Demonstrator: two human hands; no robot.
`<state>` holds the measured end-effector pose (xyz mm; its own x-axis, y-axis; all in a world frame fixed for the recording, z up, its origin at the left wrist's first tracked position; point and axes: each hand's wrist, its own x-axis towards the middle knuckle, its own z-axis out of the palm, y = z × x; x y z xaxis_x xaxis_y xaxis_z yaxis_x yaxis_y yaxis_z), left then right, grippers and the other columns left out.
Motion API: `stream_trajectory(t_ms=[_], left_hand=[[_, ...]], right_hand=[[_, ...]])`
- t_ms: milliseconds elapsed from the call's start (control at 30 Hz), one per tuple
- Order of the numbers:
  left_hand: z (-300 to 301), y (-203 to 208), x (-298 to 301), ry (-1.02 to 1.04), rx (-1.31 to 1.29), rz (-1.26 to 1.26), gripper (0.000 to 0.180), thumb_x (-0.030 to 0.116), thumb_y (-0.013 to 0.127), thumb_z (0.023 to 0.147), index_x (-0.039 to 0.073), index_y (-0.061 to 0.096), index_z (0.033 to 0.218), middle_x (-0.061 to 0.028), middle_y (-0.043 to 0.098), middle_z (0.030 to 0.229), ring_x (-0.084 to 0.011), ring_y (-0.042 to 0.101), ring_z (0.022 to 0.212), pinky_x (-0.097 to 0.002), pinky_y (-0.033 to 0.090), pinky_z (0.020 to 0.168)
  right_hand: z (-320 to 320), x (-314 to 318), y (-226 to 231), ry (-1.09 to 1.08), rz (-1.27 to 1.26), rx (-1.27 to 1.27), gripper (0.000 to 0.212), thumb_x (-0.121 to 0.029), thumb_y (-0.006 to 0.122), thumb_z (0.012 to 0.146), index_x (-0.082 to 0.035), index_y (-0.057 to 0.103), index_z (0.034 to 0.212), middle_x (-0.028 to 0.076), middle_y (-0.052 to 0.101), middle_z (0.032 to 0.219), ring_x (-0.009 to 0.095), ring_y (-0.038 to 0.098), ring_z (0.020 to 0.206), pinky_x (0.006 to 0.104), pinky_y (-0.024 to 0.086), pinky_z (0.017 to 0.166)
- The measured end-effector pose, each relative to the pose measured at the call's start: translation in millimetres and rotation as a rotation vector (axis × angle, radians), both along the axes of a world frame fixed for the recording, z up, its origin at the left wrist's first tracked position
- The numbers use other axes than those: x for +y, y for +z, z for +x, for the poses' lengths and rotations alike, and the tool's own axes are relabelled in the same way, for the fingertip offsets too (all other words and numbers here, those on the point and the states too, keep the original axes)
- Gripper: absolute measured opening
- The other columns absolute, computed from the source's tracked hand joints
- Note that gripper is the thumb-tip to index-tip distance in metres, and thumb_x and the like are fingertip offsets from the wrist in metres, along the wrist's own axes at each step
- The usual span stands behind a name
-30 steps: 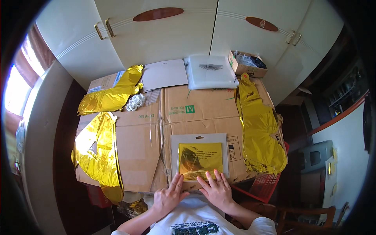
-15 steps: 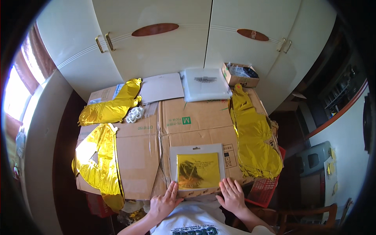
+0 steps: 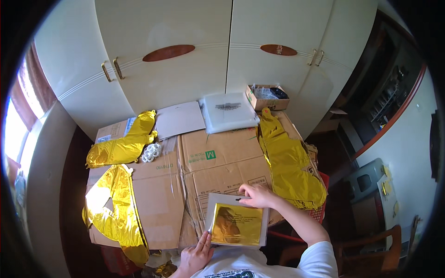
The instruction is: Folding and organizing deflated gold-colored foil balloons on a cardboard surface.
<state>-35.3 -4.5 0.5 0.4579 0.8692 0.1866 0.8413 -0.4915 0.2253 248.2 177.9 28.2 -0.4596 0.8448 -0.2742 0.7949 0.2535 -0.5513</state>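
In front of me, on the cardboard, lies a flat clear-fronted package (image 3: 265,214) with a hang hole in its top edge. Inside it is a folded gold foil sheet (image 3: 238,224) bearing dark print. My left hand (image 3: 197,255) rests at the package's lower left edge, fingers stretched out and touching its side. Over the top edge, beside the hang hole, is my right hand (image 3: 256,195), its index finger and thumb apart. Flat gold foil balloons lie around: a curved one (image 3: 121,204) and a bent one (image 3: 123,147) at left, a large one (image 3: 289,162) at right.
Along the back sit a grey card stack (image 3: 180,121), a pile of clear plastic bags (image 3: 228,113) and a small box (image 3: 269,98) with plastic items. White rolls (image 3: 151,152) lie near the left balloon. A red crate (image 3: 320,211) shows below the right edge; a wooden chair (image 3: 366,252) stands right.
My right hand has left the package's lower right corner and reached up to its top edge. The package sits slightly tilted and closer to me. My left hand stays at its lower left. The view has shifted.
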Motion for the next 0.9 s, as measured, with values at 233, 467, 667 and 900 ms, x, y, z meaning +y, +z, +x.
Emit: stream_trajectory(t_ms=[233,467,667,900], left_hand=[[-3.3,-4.8,0.4,0.101,-0.241,0.072,0.054,0.022,0.074,0.076,0.001,0.061,0.123,-0.0213,0.062,0.124,-0.0235,0.07,0.066,-0.0313,0.056,0.054],[4.3,4.0,26.0,0.125,-0.419,0.13,0.041,0.016,0.076,0.072,0.005,0.066,0.11,-0.0146,0.067,0.113,-0.0239,0.07,0.071,-0.0308,0.056,0.056],[-0.8,53.0,91.2,0.094,-0.726,-0.289,0.042,0.016,0.077,0.071,0.004,0.064,0.109,-0.0092,0.064,0.094,-0.0169,0.053,0.057,-0.0315,0.047,0.054],[20.9,56.3,111.8,-0.039,-0.774,-0.413,0.02,0.012,0.071,0.071,0.003,0.064,0.087,-0.0109,0.06,0.07,-0.0228,0.059,0.059,-0.0334,0.05,0.058]], right_hand=[[10.5,-20.5,97.4,0.007,0.335,0.154,0.016,-0.024,0.063,0.089,-0.008,0.066,0.092,0.009,0.065,0.088,0.028,0.065,0.08,0.038,0.053,0.069],[3.5,-48.8,110.4,0.01,0.704,-0.136,0.008,-0.017,0.067,0.085,-0.01,0.067,0.089,0.004,0.065,0.078,0.024,0.066,0.075,0.035,0.053,0.062],[5.3,-53.1,120.1,0.118,0.622,0.064,0.008,-0.017,0.068,0.084,-0.011,0.068,0.089,0.004,0.067,0.076,0.023,0.065,0.074,0.0359,0.052,0.064],[-3.1,-58.9,125.2,0.188,0.575,0.03,0.01,-0.019,0.066,0.086,-0.012,0.066,0.093,0.003,0.067,0.077,0.022,0.066,0.076,0.0353,0.053,0.062]])
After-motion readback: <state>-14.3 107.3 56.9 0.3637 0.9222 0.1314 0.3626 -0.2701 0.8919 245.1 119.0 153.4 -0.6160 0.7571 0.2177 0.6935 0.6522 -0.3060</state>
